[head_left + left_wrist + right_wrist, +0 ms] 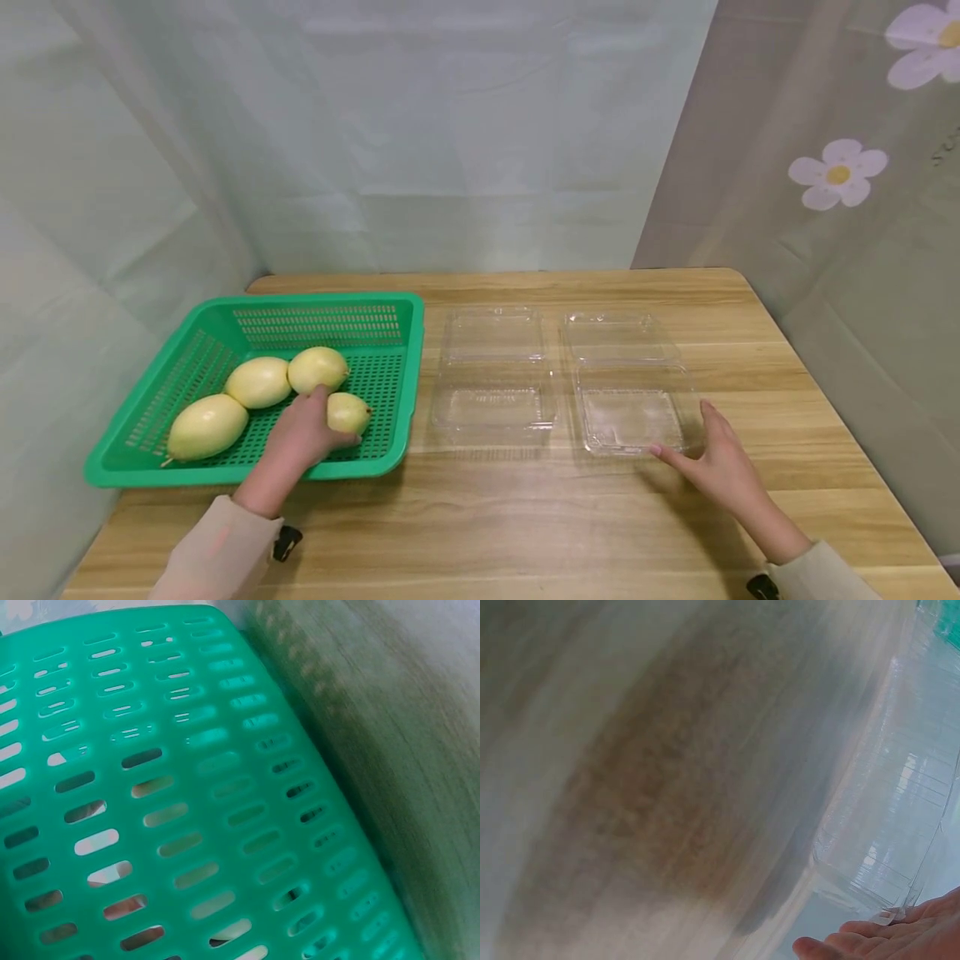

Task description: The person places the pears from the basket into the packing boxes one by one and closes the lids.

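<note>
Inside the green basket (414, 367), my left hand (303, 429) grips a pale yellow, oval melon (347, 414), fingers over its left side and thumb at its near side. Three similar melons lie beside it: one behind (318, 369), one in the middle (258, 382) and one at the near left (206, 427). My right hand (723, 467) is at the near right corner of a clear plastic clamshell box (630, 417), thumb at the front edge, fingers spread along the right side. In the right wrist view, fingertips (840, 946) lie by the box's corner.
A second clear clamshell box (495, 408) lies with its lid folded back, between the basket and the first box. Both rest on a wooden table (480, 517). Pale curtains (465, 133) hang behind and at the sides. Basket mesh (187, 787) fills the left wrist view.
</note>
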Tool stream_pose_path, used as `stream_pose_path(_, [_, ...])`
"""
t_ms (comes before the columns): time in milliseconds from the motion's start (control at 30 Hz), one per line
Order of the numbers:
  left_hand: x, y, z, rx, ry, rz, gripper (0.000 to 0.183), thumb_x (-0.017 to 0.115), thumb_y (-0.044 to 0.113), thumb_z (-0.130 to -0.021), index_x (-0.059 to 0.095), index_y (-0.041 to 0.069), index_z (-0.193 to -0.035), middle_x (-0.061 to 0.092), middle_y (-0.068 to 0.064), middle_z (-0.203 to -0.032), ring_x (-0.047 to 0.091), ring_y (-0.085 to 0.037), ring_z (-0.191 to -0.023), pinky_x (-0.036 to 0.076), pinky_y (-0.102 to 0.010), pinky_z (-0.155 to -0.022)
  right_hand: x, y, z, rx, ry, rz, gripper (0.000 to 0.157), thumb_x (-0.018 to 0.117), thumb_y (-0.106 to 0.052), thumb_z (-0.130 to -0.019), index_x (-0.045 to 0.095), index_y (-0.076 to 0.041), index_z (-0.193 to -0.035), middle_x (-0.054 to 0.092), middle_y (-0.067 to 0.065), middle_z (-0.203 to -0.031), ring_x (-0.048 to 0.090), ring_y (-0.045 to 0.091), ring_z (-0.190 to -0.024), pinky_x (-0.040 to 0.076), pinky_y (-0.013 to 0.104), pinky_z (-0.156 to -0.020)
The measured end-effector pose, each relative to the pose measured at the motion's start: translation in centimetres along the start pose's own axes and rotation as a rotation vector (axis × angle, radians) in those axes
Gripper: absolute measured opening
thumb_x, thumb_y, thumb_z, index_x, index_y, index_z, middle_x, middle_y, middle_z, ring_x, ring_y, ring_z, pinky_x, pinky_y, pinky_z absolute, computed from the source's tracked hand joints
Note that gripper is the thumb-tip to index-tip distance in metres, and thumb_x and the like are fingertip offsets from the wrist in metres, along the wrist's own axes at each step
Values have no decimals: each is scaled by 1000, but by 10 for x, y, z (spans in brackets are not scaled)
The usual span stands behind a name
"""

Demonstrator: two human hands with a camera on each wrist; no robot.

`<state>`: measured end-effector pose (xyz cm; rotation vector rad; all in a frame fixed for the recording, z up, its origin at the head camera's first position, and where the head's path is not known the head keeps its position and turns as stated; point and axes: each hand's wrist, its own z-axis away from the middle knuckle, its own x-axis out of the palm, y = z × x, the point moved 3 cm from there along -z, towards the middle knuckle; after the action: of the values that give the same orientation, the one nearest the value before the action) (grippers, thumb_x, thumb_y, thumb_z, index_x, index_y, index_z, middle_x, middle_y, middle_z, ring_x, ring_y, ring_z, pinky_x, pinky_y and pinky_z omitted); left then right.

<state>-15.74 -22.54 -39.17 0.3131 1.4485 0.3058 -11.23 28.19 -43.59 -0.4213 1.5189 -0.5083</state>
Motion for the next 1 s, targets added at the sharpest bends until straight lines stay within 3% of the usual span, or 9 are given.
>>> stream_pose_path(767, [-9,-4,0,9,37,38,77,81,29,-69,44,-15,-120,60,-33,-98,59,-43,-84,47,-51,-66,1,6,1,-26,-33,-37,102,67,-42,-86,7,16,-145,16,43,-145,20,59,-130,24,70,-101])
stream_pose_path(1000, [-18,-2,1,36,80,49,81,81,31,-68,43,-15,-123,60,-34,-100,60,-40,-81,47,-50,-62,0,7,1,-30,-33,-55,101,68,-40,-86,8,15,-145,16,43,-145,20,59,-131,24,69,-102])
